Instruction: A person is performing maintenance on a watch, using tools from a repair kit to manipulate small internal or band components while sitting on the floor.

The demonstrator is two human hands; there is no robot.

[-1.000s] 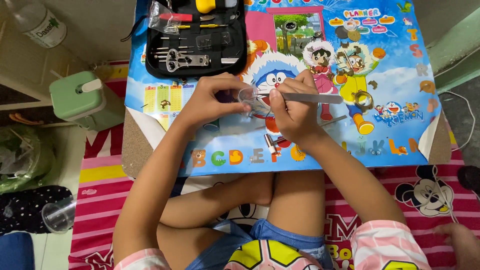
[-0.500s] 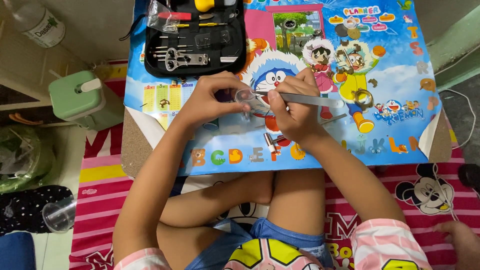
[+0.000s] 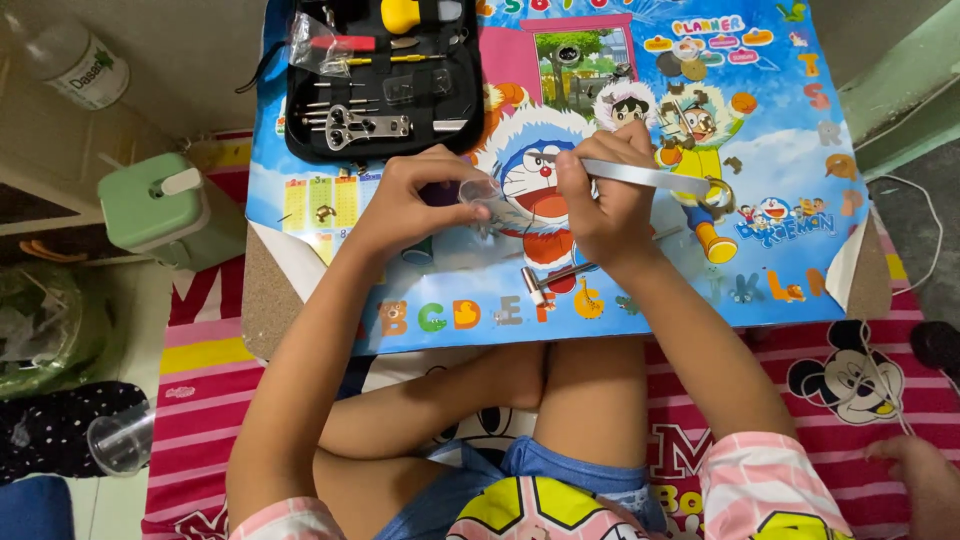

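Observation:
My left hand (image 3: 415,195) pinches a small clear round piece (image 3: 480,192) just above a colourful cartoon poster (image 3: 780,130) that covers a board. My right hand (image 3: 600,205) grips flat metal tweezers (image 3: 650,177), whose tip points left at the clear piece. The two hands almost touch at the poster's middle. A small metal hammer (image 3: 550,280) lies on the poster just below my right hand. What the tweezers' tip holds, if anything, is too small to tell.
An open black tool case (image 3: 380,80) with several small tools lies at the poster's far left. Small watch parts (image 3: 690,60) lie at the far right. A green container (image 3: 155,205), a bottle (image 3: 75,60) and a clear cup (image 3: 120,440) stand to the left. Another person's hand (image 3: 920,480) shows at the bottom right.
Both hands stay together at the poster's middle with the same grip. Only the view has shifted slightly.

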